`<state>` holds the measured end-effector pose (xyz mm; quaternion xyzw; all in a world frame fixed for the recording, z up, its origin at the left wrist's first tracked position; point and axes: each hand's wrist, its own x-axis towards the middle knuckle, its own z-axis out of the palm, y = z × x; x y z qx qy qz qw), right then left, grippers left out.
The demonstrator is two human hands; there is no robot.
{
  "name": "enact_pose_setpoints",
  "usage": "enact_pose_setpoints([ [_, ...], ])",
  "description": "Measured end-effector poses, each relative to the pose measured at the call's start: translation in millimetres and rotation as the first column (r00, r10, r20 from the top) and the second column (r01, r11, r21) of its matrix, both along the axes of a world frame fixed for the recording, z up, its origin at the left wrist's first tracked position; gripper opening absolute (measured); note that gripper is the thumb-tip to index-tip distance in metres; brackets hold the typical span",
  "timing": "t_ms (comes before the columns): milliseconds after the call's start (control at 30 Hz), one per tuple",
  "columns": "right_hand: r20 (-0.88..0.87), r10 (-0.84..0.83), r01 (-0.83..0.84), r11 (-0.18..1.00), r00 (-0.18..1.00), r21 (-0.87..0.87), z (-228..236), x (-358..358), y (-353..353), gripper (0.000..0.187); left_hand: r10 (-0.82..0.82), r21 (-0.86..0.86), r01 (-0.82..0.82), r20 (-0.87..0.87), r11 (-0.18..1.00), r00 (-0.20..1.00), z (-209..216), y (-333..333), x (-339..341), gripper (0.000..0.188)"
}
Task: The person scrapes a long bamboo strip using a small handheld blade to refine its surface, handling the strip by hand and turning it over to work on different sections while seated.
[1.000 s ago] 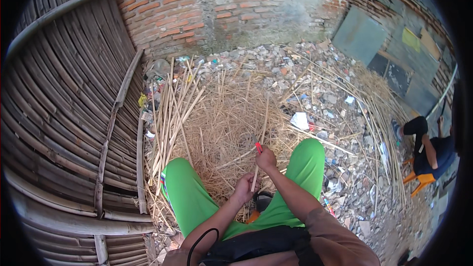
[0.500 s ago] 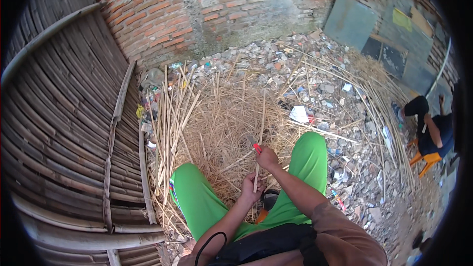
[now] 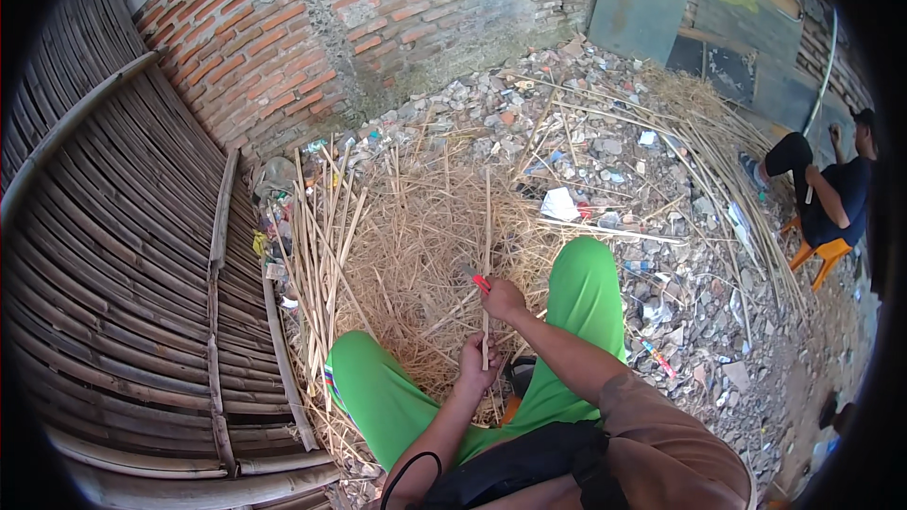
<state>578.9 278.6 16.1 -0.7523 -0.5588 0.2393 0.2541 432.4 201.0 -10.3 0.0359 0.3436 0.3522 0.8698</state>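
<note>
Brick wall [image 3: 283, 57] behind, woven bamboo panel [image 3: 113, 274] alongside, a heap of straw shavings [image 3: 416, 246] between green-trousered knees. Left hand [image 3: 479, 365] has its grip clamped on the lower end of a thin bamboo stick [image 3: 487, 227], held upright; right hand [image 3: 504, 297] closes its grip on a red-handled knife [image 3: 480, 282], pressed against the stick

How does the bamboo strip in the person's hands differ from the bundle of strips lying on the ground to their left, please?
The held strip is single and stands nearly upright, with the left hand low on it and the right hand, with a red-handled tool, higher. The bundle of strips is many pieces, lying loose on the shavings, untouched. Both are thin, pale and straw-coloured.
</note>
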Motion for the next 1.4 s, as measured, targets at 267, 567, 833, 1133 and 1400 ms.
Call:
enact_pose_setpoints([
  [267, -0.012, -0.011, 0.011, 1.0, 1.0, 0.002, -2.6, 4.7, 0.2, 0.024, 0.016, 0.054, -0.012, -0.067, 0.998, 0.998, 11.4, -1.7, 5.8, 0.018],
  [567, -0.013, 0.008, -0.009, 0.999, 1.0, -0.038, -2.2, 5.6, 0.1, 0.023, 0.114, 0.206, -0.041, -0.356, 0.978, 0.928, 26.4, -10.8, 11.3, 0.008],
  [833, -0.037, -0.01, 0.007, 0.997, 0.999, -0.071, 1.6, 5.5, 2.2, 0.03, 0.076, 0.225, 0.005, -0.351, 0.974, 0.933, 22.3, -3.3, 7.7, 0.018],
  [1133, -0.129, -0.147, 0.141, 0.988, 0.981, -0.056, -0.3, 5.6, 3.0, 0.033, 0.064, 0.215, 0.012, -0.341, 0.976, 0.938, 25.4, -2.2, 7.5, 0.015],
  [1400, -0.223, -0.237, 0.22, 0.97, 0.945, -0.101, -8.3, 10.1, 12.9, 0.028, -0.039, 0.225, 0.116, -0.321, 0.967, 0.946, 19.6, -0.3, 6.3, 0.016],
])
